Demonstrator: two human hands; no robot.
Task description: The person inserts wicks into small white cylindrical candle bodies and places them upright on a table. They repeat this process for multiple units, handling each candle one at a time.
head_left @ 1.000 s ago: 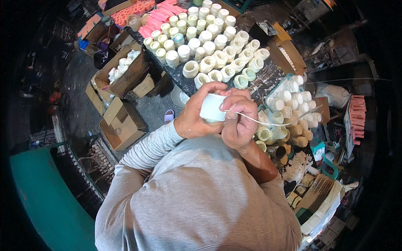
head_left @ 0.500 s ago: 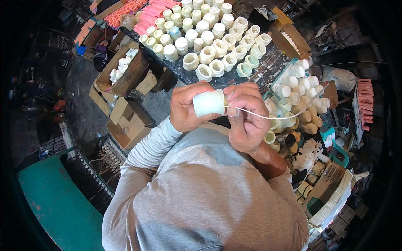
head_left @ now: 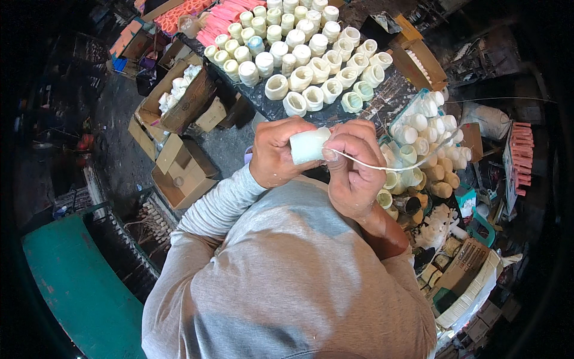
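Note:
A short, pale white wax candle (head_left: 307, 147) lies on its side in front of my chest. Wrapped round its left end and back is my left hand (head_left: 276, 149), fingers closed. The thumb and fingers of my right hand (head_left: 355, 164) pinch a white wick (head_left: 365, 163) right at the candle's right end, hiding where the two meet. From that pinch the wick's loose length curves off to the right, over several white cups.
Ahead, a dark table (head_left: 266, 105) carries rows of cream wax cups (head_left: 301, 78) and pink sticks (head_left: 224, 23). White and yellowish cups (head_left: 421, 128) are heaped at right. Cardboard boxes (head_left: 182, 173) stand at left, near a green panel (head_left: 78, 287).
The candle has shifted slightly right and tilted between my hands. My right fingers have closed in over its right end, and the wick's loose end has swung upward.

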